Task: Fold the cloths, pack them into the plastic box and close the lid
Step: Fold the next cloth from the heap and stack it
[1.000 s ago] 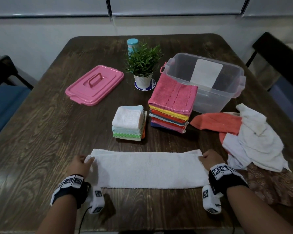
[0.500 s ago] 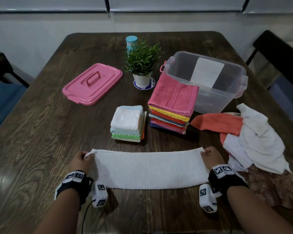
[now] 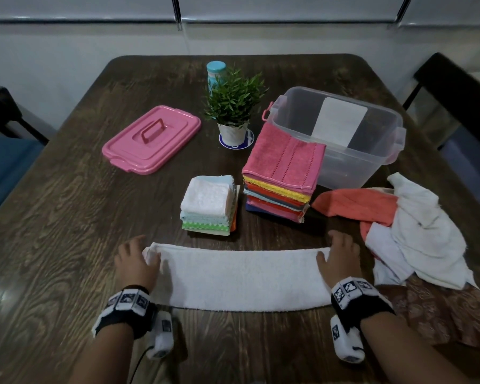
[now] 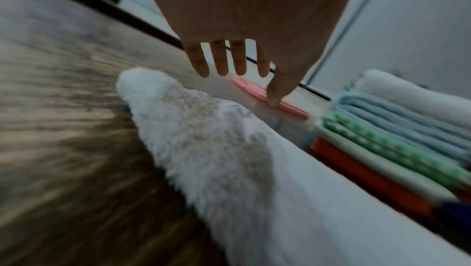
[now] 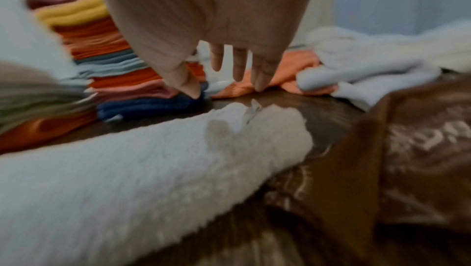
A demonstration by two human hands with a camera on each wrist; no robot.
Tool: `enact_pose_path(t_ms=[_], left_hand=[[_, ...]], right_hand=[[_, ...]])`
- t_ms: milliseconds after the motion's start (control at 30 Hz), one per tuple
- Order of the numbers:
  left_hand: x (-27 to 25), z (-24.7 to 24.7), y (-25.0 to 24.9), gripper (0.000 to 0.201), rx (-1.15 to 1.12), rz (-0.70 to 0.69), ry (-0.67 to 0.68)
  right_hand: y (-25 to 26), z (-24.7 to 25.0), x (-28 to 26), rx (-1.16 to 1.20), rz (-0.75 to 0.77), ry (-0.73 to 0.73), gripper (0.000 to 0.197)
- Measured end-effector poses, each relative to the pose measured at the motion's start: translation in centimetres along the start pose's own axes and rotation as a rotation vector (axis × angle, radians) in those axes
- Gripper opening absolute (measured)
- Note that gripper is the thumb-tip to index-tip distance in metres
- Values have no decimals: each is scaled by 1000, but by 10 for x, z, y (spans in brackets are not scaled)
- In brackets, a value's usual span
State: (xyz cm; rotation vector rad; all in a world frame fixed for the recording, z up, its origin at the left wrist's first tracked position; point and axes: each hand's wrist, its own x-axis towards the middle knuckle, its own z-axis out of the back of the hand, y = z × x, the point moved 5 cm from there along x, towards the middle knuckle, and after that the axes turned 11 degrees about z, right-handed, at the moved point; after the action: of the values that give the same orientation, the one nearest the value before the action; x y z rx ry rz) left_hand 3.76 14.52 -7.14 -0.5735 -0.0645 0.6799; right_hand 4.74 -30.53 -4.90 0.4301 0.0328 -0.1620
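A: Are the hands holding anything?
B: No. The left hand [image 3: 135, 261] and right hand [image 3: 340, 259] hang fingers spread over the ends of the white towel [image 3: 241, 278], at 9 and 3 o'clock.
A: And the box?
B: The plastic box [image 3: 383, 151] sits open at 1 o'clock, the pink lid [image 3: 153, 138] at 11, folded stacks [image 3: 283, 173] between.

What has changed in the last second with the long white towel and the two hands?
The left hand and right hand, which pinched the ends of the long white folded towel, have let go; their fingers now lie straight, flat at the ends. The towel's far edge now bows slightly. Both folded stacks, the pink plastic lid and the clear plastic box stayed in place.
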Motion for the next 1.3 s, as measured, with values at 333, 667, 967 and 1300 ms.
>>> enact_pose_path(t_ms=[333, 667, 967, 1300], left_hand=[[-115, -96, -48, 87, 561, -420, 603], [-92, -66, -13, 131, 623, -165, 606], [-76, -45, 7, 98, 547, -99, 516], [-54, -37, -10, 79, 535, -131, 468]], right_hand=[[54, -75, -47, -266, 336, 588, 80], [9, -65, -48, -319, 146, 581, 108], [-20, -77, -59, -318, 185, 532, 90], [-6, -48, -35, -331, 197, 635, 113]])
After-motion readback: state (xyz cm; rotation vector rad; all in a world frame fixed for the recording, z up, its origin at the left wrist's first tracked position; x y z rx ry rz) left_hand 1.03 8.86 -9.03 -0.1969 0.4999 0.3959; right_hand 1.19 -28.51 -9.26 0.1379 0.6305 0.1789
